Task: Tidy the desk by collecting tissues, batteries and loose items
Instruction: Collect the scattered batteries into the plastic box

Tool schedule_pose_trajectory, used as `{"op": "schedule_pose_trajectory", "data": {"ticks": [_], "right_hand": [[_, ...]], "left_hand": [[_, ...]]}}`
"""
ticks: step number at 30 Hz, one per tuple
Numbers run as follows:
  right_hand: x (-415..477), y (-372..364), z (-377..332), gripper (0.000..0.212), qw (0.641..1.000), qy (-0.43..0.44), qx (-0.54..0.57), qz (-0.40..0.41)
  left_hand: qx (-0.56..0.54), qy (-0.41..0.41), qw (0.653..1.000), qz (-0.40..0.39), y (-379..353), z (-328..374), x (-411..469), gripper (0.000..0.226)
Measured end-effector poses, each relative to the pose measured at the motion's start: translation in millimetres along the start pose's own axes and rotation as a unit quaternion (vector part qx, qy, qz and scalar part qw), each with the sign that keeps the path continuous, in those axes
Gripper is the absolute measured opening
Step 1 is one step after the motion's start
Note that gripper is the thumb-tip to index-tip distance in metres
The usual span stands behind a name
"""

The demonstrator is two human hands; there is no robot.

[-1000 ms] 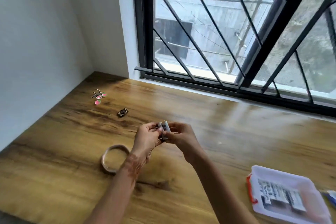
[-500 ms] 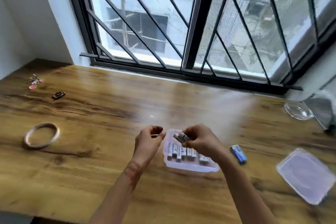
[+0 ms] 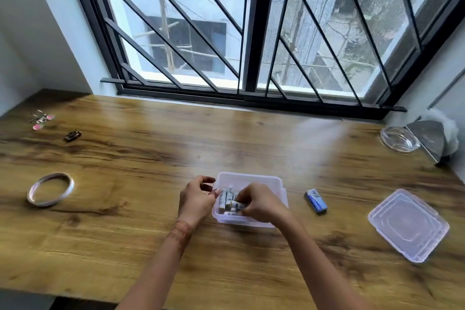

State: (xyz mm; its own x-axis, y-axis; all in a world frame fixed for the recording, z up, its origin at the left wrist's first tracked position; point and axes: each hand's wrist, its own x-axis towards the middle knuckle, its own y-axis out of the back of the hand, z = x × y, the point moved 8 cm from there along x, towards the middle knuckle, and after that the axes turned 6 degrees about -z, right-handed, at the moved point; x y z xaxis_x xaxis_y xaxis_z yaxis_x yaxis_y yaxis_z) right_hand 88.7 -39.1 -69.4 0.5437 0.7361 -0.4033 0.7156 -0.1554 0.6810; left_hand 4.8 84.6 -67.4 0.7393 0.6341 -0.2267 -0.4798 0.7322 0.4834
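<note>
White, dark-printed batteries (image 3: 224,200) lie side by side in a clear box (image 3: 251,177) at mid-desk (image 3: 151,158), the right hand (image 3: 261,202) pinching one. The left hand (image 3: 197,199) curls against the box's left wall; whether it grips anything cannot be told.

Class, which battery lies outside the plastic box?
The blue battery, alone on the desk right of the box; the white batteries lie inside it.

One view only here, a wide-angle camera on the person's head, sitting close above the near side of the tabletop (image 3: 125,246), looking forward and steeply down across it, facing the barred window (image 3: 251,33) at the far edge, with walls (image 3: 37,33) curving in left and right.
</note>
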Motion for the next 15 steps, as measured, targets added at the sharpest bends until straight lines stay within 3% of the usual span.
{"op": "schedule_pose_trajectory", "data": {"ticks": [4,9,15], "right_hand": [[-3,9,8,0.027,1.000,-0.005,0.000,0.018],[-8,17,22,0.010,0.996,-0.043,-0.067,0.048],[-9,21,24,0.034,0.993,-0.048,-0.061,0.085]], "left_hand": [[-0.006,0.006,1.000,-0.001,0,-2,1,0.027],[-0.011,0.009,1.000,-0.009,-2,-4,3,0.027],[0.000,0.006,1.000,-0.014,-4,-5,6,0.026]]}}
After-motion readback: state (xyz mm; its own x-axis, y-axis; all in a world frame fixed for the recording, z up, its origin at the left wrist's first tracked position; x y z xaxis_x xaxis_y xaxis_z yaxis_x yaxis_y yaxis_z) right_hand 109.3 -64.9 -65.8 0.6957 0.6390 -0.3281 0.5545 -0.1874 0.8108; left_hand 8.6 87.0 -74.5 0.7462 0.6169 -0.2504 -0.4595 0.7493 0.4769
